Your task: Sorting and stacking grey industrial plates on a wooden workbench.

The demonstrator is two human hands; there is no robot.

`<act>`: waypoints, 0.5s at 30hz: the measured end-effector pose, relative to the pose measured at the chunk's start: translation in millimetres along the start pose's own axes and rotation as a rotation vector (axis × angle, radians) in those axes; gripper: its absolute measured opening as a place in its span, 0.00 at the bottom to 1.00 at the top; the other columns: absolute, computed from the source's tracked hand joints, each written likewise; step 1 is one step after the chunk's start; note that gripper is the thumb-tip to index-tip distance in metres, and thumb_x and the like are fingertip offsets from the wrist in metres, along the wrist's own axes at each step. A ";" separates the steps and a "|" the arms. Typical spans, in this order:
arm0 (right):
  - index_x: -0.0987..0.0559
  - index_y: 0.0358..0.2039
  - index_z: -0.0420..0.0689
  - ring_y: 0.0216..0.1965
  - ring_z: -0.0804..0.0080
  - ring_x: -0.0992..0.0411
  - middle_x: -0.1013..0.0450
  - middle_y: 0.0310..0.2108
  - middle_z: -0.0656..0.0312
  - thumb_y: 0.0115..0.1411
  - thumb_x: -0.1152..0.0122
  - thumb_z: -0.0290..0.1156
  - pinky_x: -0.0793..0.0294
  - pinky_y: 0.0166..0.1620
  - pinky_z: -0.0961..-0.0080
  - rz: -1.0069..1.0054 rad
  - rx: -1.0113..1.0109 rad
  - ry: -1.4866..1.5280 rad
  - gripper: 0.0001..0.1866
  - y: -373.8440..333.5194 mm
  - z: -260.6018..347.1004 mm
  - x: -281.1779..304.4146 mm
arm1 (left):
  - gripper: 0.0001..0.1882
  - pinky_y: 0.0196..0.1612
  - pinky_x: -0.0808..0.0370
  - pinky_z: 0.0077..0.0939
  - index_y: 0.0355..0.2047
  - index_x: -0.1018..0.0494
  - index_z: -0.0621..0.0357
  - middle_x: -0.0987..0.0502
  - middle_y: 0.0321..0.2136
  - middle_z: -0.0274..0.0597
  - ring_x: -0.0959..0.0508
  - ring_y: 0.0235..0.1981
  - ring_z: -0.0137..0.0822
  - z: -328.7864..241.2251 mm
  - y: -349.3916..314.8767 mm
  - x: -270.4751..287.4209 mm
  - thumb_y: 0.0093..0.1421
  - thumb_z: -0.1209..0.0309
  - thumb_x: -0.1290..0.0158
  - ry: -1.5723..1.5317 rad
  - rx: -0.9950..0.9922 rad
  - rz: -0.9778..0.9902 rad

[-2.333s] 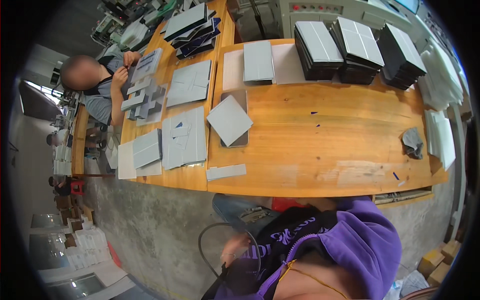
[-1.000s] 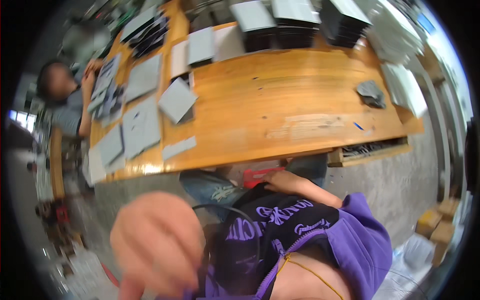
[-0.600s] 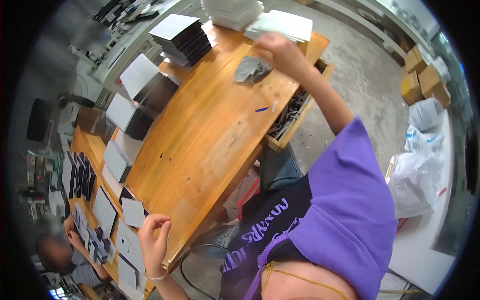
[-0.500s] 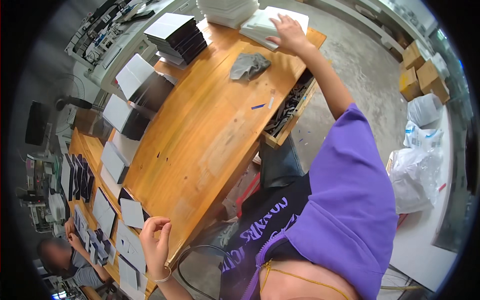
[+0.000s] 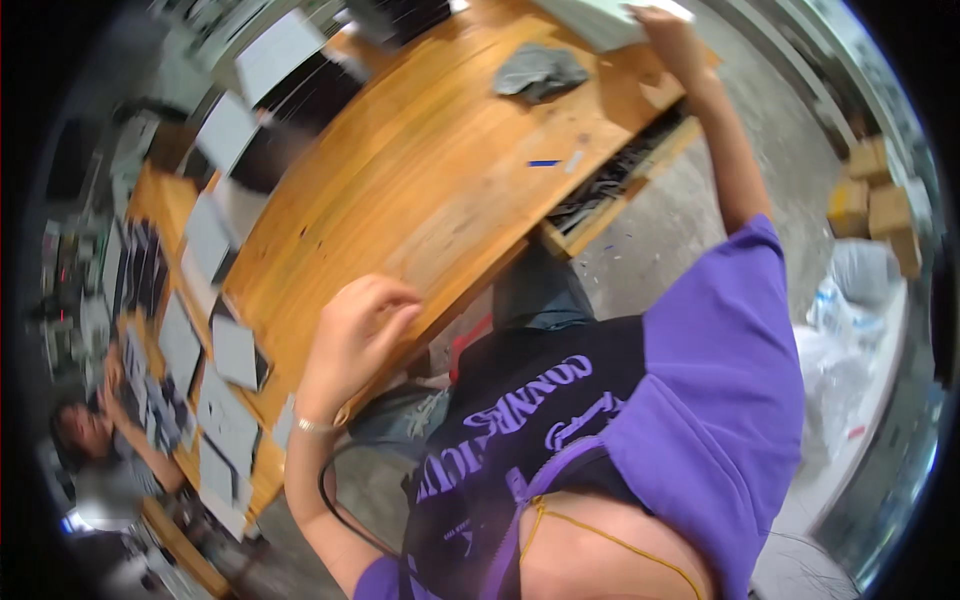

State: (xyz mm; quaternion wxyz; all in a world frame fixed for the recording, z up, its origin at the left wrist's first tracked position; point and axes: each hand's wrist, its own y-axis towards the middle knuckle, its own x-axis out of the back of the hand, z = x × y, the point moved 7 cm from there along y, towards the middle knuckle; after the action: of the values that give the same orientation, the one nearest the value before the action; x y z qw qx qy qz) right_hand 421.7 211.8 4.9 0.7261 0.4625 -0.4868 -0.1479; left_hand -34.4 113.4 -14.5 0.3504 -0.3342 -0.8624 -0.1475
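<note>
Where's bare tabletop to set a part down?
Widest bare patch: middle of the wooden tabletop, between the grey-topped stacks, the grey cloth and the near edge by the left hand. Small gap: between cloth and blue strip. Crowded: left end, with grey panels; far right, white sheets by the right hand.

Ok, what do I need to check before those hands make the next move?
1. Right hand at the white sheet stack: ok.
2. Right hand gripping a sheet: cannot tell, too blurred.
3. Left hand free: ok, nothing visible in it.
4. Grey cloth apart from both hands: ok.
5. Wooden drawer closed: not ok, it's open.
6. Tabletop without scraps: not ok, a blue strip lies there.
</note>
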 end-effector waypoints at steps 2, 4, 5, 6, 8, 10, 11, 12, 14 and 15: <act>0.26 0.49 0.44 0.37 0.63 0.25 0.25 0.35 0.57 0.58 0.45 0.28 0.25 0.39 0.70 0.373 -0.060 -0.646 0.16 -17.1 -61.5 -24.3 | 0.06 0.37 0.28 0.31 0.30 0.26 0.60 0.24 0.29 0.43 0.24 0.32 0.43 -2.4 2.2 -12.3 0.54 0.71 0.43 0.016 -0.115 0.038; 0.28 0.51 0.41 0.47 0.53 0.29 0.27 0.45 0.50 0.60 0.43 0.35 0.29 0.48 0.64 0.175 0.037 -0.472 0.20 3.6 -9.8 -16.8 | 0.06 0.38 0.29 0.31 0.30 0.26 0.59 0.24 0.28 0.42 0.25 0.33 0.43 3.2 -12.5 -12.0 0.54 0.70 0.43 0.031 -0.046 0.018; 0.29 0.52 0.40 0.51 0.51 0.32 0.29 0.49 0.49 0.59 0.43 0.38 0.31 0.51 0.61 0.204 -0.077 -0.622 0.23 -12.0 -31.4 -14.7 | 0.06 0.38 0.29 0.31 0.30 0.26 0.59 0.24 0.28 0.42 0.25 0.33 0.43 5.5 -16.2 -13.6 0.54 0.70 0.43 0.028 -0.025 0.008; 0.29 0.52 0.40 0.47 0.52 0.30 0.28 0.47 0.50 0.58 0.42 0.39 0.29 0.48 0.62 0.257 -0.063 -0.616 0.23 -26.5 -45.4 -20.1 | 0.06 0.38 0.29 0.31 0.31 0.26 0.59 0.25 0.28 0.42 0.25 0.33 0.43 10.6 -20.6 -12.8 0.54 0.70 0.43 0.029 -0.003 -0.005; 0.28 0.51 0.43 0.45 0.53 0.28 0.27 0.46 0.52 0.57 0.40 0.40 0.28 0.47 0.63 0.376 -0.122 -0.613 0.23 -31.6 -53.8 -31.3 | 0.07 0.38 0.29 0.31 0.31 0.26 0.60 0.24 0.29 0.42 0.25 0.33 0.43 20.3 -35.8 -8.4 0.54 0.70 0.43 0.039 0.036 -0.040; 0.27 0.51 0.44 0.46 0.53 0.28 0.27 0.46 0.52 0.56 0.40 0.40 0.28 0.47 0.64 0.371 -0.159 -0.548 0.23 -24.2 -46.1 -30.5 | 0.06 0.36 0.29 0.30 0.31 0.25 0.61 0.24 0.29 0.43 0.24 0.33 0.41 31.0 -51.4 -3.1 0.54 0.71 0.43 -0.057 0.170 -0.103; 0.26 0.51 0.46 0.46 0.53 0.28 0.27 0.47 0.53 0.56 0.39 0.39 0.28 0.47 0.65 0.375 -0.208 -0.501 0.22 -22.6 -45.6 -25.1 | 0.06 0.36 0.29 0.30 0.31 0.25 0.61 0.24 0.29 0.43 0.24 0.33 0.41 30.5 -55.9 -1.7 0.54 0.71 0.43 -0.056 0.170 -0.109; 0.25 0.50 0.49 0.47 0.53 0.28 0.27 0.46 0.52 0.56 0.39 0.38 0.27 0.47 0.65 0.381 -0.257 -0.483 0.21 -21.1 -46.0 -18.7 | 0.06 0.36 0.28 0.29 0.31 0.25 0.62 0.24 0.29 0.43 0.24 0.33 0.40 33.1 -61.3 0.7 0.54 0.72 0.43 -0.117 0.210 -0.138; 0.25 0.51 0.49 0.47 0.54 0.28 0.27 0.47 0.53 0.56 0.40 0.37 0.28 0.47 0.65 0.402 -0.273 -0.440 0.21 -21.2 -56.6 -4.3 | 0.06 0.35 0.27 0.27 0.31 0.24 0.63 0.24 0.29 0.43 0.24 0.33 0.39 35.7 -68.3 3.6 0.54 0.73 0.43 -0.182 0.241 -0.169; 0.26 0.51 0.49 0.47 0.54 0.28 0.27 0.47 0.53 0.57 0.41 0.36 0.28 0.48 0.65 0.427 -0.292 -0.392 0.21 -21.8 -62.6 0.0 | 0.06 0.34 0.27 0.27 0.32 0.24 0.64 0.24 0.29 0.43 0.24 0.32 0.38 38.6 -72.5 4.7 0.54 0.74 0.43 -0.242 0.281 -0.192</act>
State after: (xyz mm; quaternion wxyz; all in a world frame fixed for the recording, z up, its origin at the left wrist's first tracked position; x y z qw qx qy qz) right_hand 479.6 233.3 -19.0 0.6920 0.2036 -0.6770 -0.1465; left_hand -105.8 81.4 -40.2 0.2719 -0.2135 -0.9382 -0.0171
